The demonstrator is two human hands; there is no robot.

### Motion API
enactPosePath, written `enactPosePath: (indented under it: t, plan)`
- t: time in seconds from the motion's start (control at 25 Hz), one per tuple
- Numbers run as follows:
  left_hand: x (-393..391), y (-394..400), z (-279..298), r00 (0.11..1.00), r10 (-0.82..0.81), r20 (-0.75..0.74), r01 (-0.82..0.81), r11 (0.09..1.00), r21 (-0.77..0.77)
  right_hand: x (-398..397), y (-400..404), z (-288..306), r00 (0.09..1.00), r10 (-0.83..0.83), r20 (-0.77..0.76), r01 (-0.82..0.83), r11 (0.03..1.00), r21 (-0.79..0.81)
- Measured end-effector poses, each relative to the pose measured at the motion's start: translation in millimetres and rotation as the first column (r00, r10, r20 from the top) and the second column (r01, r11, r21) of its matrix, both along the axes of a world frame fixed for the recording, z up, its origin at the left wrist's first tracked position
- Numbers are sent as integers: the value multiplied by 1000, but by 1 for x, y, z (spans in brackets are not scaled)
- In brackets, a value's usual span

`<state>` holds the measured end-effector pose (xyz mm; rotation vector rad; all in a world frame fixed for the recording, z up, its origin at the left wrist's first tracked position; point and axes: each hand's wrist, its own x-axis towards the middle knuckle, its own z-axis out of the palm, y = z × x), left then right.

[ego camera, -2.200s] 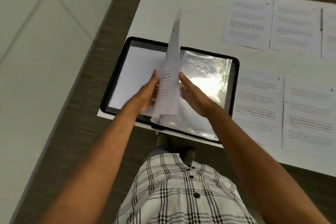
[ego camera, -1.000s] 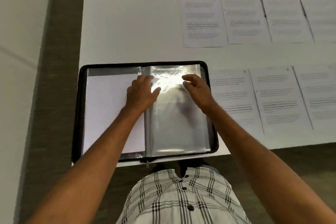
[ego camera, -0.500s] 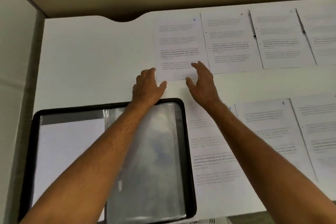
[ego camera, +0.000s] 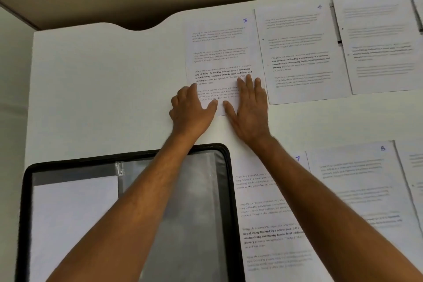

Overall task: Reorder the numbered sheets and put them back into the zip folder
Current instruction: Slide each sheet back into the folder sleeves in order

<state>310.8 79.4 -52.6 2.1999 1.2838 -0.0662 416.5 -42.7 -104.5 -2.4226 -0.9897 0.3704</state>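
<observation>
The sheet numbered 3 (ego camera: 219, 52) lies at the left end of the far row on the white table (ego camera: 103, 89). My left hand (ego camera: 192, 110) rests on its lower left corner, fingers loosely bent. My right hand (ego camera: 249, 107) lies flat on its lower right part with straight fingers. The black zip folder (ego camera: 128, 213) lies open near me at the left, showing a white sheet on its left side and a clear plastic sleeve on its right. Sheets 4 (ego camera: 302, 52) and 5 (ego camera: 380, 43) follow in the far row; sheets 7 (ego camera: 270, 224) and 8 (ego camera: 357, 190) lie nearer.
A curved notch (ego camera: 139, 26) cuts the table's far edge. Another sheet shows at the right edge (ego camera: 415, 178). A dark pen-like strip (ego camera: 335, 23) lies between sheets 4 and 5. The table's left edge runs beside a pale floor (ego camera: 13, 75).
Both hands left the folder's plastic sleeve and reached across the table. They now lie on the lower part of sheet 3. The view has shifted forward.
</observation>
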Motion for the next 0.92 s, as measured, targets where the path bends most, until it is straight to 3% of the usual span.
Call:
enactPosePath:
  t: [0.08,0.16,0.28,0.36,0.44,0.52,0.6,0.76,0.92]
  plan:
    - [6,6,0,975,151,165,-132,984,-119,-1,1,-1,1000,-17,4,17,1000,13]
    - [11,13,3,871,399,288,-291,890,-351,-2,2,-2,999,-31,12,30,999,22]
    - [16,20,6,673,698,244,-377,609,-698,-3,1,-2,1000,-27,10,27,999,34]
    - [16,25,5,637,735,232,-337,537,-773,-1,1,-1,1000,-27,-8,27,999,43]
    - [15,22,10,669,693,270,-300,584,-755,-1,-2,2,999,-23,-28,25,998,65]
    - [13,17,11,762,563,320,-282,733,-619,-1,-5,5,998,-13,-62,18,996,85]
    - [7,10,13,805,491,332,-279,808,-518,-3,-9,11,993,0,-118,11,995,94]
    - [-17,-2,22,760,555,339,-281,750,-599,-8,-24,32,969,-15,-247,62,981,184]
    - [-62,-11,40,717,613,333,-248,671,-699,-29,-41,52,885,-119,-450,254,933,254]
